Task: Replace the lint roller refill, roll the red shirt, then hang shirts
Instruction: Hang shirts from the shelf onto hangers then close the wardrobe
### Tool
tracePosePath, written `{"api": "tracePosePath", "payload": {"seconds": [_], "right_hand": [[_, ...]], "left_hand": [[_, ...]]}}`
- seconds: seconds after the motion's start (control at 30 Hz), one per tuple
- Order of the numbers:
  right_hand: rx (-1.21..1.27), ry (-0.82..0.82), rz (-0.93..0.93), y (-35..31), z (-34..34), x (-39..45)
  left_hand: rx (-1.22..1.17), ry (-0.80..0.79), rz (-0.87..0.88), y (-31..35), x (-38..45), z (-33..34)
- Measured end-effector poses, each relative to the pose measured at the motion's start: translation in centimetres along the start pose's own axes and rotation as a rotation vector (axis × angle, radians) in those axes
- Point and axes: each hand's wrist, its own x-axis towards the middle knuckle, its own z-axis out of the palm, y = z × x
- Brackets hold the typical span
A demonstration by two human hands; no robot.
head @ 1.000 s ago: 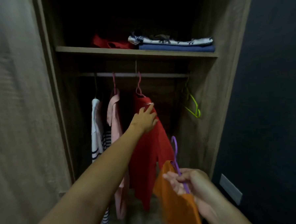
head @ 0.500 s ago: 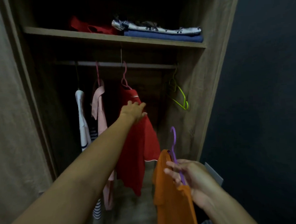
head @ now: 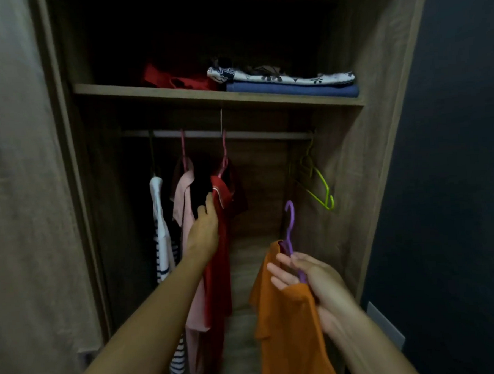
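A red shirt (head: 219,262) hangs from a pink hanger on the wardrobe rail (head: 260,135). My left hand (head: 205,226) reaches into the wardrobe, its straight fingers touching the red shirt near its collar. Lower right, my right hand (head: 304,272) holds a purple hanger (head: 290,224) by its neck, below the rail. An orange shirt (head: 287,322) hangs from that hanger. The hook points up and is free of the rail.
A pink shirt (head: 184,207) and a white striped shirt (head: 161,234) hang left of the red one. Empty yellow-green hangers (head: 320,188) sit at the rail's right end. Folded clothes (head: 286,83) lie on the shelf (head: 178,94) above. A wardrobe door (head: 23,198) stands left.
My left hand has pushed the red shirt leftwards along the rail, close to the pink shirt. The gap on the rail to the right has widened. My right hand still holds the purple hanger.
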Motion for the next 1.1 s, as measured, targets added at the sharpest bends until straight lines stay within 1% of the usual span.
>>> {"api": "tracePosePath", "payload": {"seconds": [0.13,0.23,0.27,0.4,0.5,0.63,0.77,0.83,1.0,1.1], "right_hand": [[-0.071,-0.060,-0.030,0.1,1.6,3.5],[-0.151,-0.131,-0.041,-0.2,2.4,6.5],[-0.178,-0.143,-0.048,-0.5,2.7,7.7],[-0.259,-0.153,-0.093,-2.8,4.7,12.2],[-0.227,-0.189,-0.143,-5.1,7.4,15.3],[-0.171,-0.201,-0.216,-7.8,11.0,18.4],[-0.225,-0.181,-0.227,-9.6,13.3,21.5],[-0.254,-0.142,-0.216,-9.9,14.1,23.2],[-0.326,-0.113,-0.249,-9.3,15.2,26.4],[-0.382,-0.099,-0.249,-8.6,14.9,27.4]], "left_hand": [[-0.161,-0.007,0.000,-0.6,0.3,0.4],[-0.351,0.065,-0.060,0.5,-0.2,-1.0],[-0.365,0.080,-0.069,0.8,-0.3,-1.3],[-0.185,0.113,-0.060,0.4,0.1,-0.9],[-0.220,0.110,-0.139,0.3,0.7,-0.7],[-0.204,0.134,-0.140,-0.2,1.1,-0.7],[-0.200,0.132,-0.167,-0.8,1.4,-0.8],[-0.201,0.124,-0.165,-0.8,1.5,-0.9],[-0.229,0.136,-0.171,-0.7,1.4,-0.2],[-0.218,0.090,-0.162,-0.6,1.5,0.3]]}}
